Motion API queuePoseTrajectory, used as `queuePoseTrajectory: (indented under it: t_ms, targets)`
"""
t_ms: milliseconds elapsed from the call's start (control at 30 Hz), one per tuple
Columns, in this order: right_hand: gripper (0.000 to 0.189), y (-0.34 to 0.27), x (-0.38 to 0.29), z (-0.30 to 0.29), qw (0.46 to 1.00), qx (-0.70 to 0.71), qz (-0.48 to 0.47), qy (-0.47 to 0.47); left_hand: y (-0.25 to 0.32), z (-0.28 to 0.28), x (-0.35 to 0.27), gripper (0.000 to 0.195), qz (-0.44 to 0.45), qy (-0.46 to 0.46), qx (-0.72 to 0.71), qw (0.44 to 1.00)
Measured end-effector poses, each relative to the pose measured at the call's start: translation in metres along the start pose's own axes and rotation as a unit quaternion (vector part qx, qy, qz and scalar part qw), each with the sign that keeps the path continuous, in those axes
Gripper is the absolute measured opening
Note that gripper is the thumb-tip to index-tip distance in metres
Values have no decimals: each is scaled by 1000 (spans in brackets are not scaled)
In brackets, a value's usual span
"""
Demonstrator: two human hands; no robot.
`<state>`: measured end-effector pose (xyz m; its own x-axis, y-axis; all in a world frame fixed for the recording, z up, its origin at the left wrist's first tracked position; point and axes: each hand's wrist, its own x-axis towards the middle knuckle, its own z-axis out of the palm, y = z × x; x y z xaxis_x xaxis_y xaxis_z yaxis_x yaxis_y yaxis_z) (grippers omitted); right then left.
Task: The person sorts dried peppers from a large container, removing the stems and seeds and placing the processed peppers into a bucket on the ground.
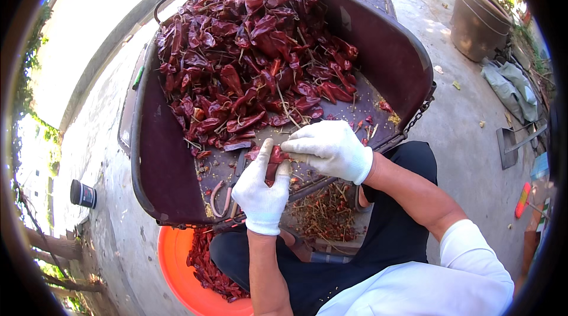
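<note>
Both my hands wear white knit gloves. Between the thumb and fingers of my left hand [265, 189] is a dried red chili pepper [276, 159]. The fingertips of my right hand [326, 147] pinch that same pepper at its right end; the exact grip point is hidden. A large heap of dried red chilies [248, 54] fills the far part of a dark red metal cart bed [377, 45] before me. Beside my left hand, scissors [217, 198] with pinkish handles lie on the bed floor, their blades partly covered.
An orange basin [175, 267] with red chili pieces stands at lower left. Chili stems and scraps [326, 211] lie on the ground between my legs. A chain [418, 114] hangs at the bed's right corner. Further off are a black tub [83, 194] and a large brown bucket [480, 21].
</note>
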<state>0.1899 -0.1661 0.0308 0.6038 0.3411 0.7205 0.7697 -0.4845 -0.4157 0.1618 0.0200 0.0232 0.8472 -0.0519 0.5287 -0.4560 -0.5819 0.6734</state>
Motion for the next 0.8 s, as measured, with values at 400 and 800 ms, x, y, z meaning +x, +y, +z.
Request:
queuePoseTrajectory:
  t_ms: [400,800]
  targets:
    - [24,-15,-5,-2,991,120,63,6,-4,0,-3,23,-85,-119,-71,987]
    - [16,-28,-9,-5,992,103,58,34,13,-9,-5,17,-243,-193,-296,903]
